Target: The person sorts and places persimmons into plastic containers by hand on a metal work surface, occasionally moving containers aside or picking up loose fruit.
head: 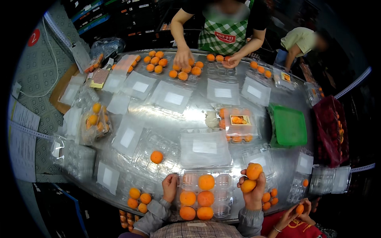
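Note:
Two orange fruits (252, 177) are held in my right hand (253, 189), which is raised at the right of an open clear plastic tray (223, 196). The tray lies right in front of me, with several orange fruits (205, 198) in its left and middle columns; its right column holds none. My left hand (170, 188) rests at the tray's left edge with fingers curled; whether it grips the edge cannot be told. A padded lid (204, 147) with a white label extends beyond the tray. Another clear tray (140, 148) behind my left hand holds a single orange fruit (157, 157).
Across the metal table (190, 116), a co-worker in a checked apron (223, 35) handles fruit. A closed fruit pack (241, 123) and a green basket (288, 126) stand mid-right. Another person's hands (300, 209) hold a fruit at lower right. Stacked trays (79, 162) stand left.

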`<control>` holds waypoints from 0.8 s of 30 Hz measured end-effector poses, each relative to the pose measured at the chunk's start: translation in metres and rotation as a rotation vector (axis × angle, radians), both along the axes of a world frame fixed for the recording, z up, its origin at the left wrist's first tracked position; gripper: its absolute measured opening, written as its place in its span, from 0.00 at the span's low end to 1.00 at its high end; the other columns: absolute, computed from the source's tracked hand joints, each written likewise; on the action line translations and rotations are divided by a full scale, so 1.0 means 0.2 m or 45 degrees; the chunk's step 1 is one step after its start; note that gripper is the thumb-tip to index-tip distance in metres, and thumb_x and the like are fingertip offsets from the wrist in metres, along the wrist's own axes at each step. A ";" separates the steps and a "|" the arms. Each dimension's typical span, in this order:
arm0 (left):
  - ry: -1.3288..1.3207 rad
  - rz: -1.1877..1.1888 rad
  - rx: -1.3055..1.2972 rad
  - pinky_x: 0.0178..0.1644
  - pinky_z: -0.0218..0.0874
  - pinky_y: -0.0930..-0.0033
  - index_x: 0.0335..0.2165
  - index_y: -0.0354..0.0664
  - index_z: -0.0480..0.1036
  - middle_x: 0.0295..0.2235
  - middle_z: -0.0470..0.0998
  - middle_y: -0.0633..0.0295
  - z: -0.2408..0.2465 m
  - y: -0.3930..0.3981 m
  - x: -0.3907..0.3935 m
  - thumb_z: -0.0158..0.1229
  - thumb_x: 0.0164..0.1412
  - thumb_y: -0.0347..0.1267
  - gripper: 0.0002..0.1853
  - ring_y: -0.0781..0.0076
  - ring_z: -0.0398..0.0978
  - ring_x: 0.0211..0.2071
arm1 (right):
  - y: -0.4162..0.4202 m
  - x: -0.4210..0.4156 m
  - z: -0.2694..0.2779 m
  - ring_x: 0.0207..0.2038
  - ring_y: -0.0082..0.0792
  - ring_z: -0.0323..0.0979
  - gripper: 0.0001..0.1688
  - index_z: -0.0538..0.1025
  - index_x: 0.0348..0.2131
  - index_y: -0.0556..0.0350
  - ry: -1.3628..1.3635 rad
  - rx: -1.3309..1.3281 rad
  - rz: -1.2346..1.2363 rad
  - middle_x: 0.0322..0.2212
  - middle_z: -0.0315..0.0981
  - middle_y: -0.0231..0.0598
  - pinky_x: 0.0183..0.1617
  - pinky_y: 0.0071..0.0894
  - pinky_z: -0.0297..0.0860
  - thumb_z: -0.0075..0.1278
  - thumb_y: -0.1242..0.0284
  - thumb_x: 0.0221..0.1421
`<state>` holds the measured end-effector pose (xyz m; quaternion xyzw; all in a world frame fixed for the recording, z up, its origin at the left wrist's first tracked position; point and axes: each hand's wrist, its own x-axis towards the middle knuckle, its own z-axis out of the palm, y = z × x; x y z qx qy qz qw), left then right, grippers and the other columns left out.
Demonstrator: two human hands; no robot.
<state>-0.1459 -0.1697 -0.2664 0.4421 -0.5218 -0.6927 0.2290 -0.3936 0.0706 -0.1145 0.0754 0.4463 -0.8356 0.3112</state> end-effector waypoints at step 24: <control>-0.043 -0.099 -0.149 0.38 0.68 0.71 0.43 0.37 0.72 0.37 0.74 0.66 -0.26 -0.07 0.03 0.54 0.74 0.31 0.08 0.79 0.72 0.34 | 0.45 -0.62 -0.29 0.45 0.41 0.76 0.29 0.74 0.48 0.53 -0.814 -0.838 -0.713 0.43 0.76 0.42 0.52 0.45 0.75 0.51 0.48 0.64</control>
